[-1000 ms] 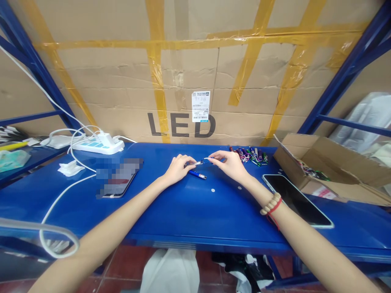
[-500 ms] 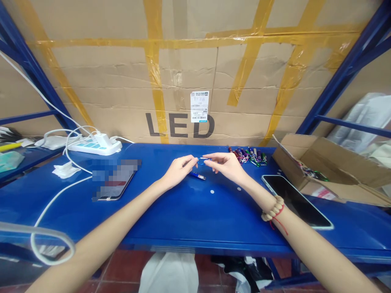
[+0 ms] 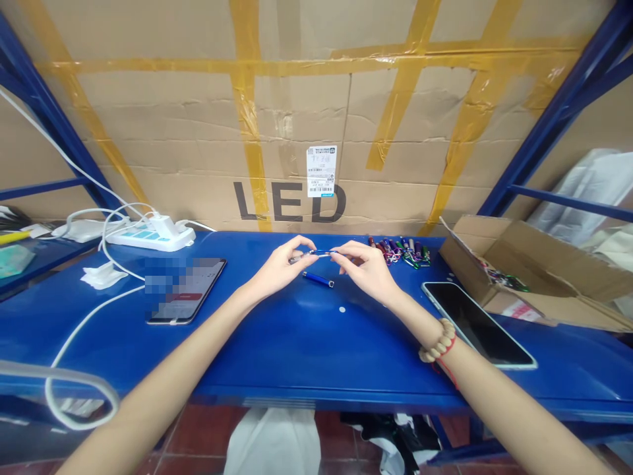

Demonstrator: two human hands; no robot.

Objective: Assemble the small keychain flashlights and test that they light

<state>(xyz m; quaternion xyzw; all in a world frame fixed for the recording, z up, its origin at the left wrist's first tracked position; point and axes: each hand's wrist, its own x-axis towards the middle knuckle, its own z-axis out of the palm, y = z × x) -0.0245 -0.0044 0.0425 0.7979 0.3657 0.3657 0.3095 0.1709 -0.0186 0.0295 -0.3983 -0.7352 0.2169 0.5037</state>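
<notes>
Above the middle of the blue table, my left hand and my right hand pinch the two ends of one small silver and blue keychain part. Both hands have closed fingertips on it. Just below them a small blue pen-shaped flashlight lies on the table. A pile of coloured keychain flashlights sits behind my right hand, near the cardboard wall. My right wrist wears a beaded bracelet.
A phone lies left of my hands, a dark tablet to the right. An open cardboard box stands at the far right. A white power strip with cables is at the back left. Small white dots lie on the table.
Both hands have lifted slightly and drawn closer together around the small part. The blue flashlight stays on the table.
</notes>
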